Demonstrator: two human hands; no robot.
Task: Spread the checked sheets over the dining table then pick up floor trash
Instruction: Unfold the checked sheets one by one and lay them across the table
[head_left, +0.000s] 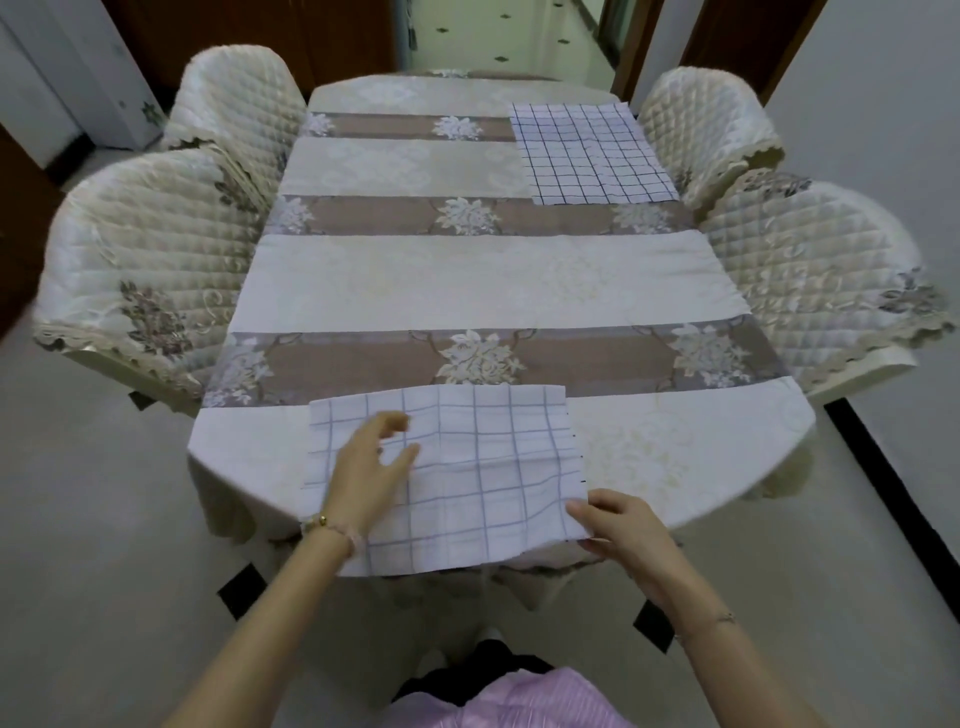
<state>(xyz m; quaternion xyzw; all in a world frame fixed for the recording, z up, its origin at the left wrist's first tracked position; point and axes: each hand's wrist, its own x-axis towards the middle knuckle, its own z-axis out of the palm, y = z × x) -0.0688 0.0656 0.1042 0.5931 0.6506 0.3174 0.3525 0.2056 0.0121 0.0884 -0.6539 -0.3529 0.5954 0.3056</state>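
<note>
With the right grip pinching a corner of the near checked sheet at the desk's front edge and the left grip loose-fingered on it, best sweep outward to flatten wrinkles.

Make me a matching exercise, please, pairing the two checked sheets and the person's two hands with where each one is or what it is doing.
Column one:
1. near checked sheet
2. far checked sheet
3. left hand
4. right hand

Column two:
A. lies flat on the far right part of the table
B. pinches a sheet's near right corner
C. hangs over the table's near edge
D. fingers loose, over a sheet's left half

Pairs: 1-C, 2-A, 3-D, 4-B.
</note>
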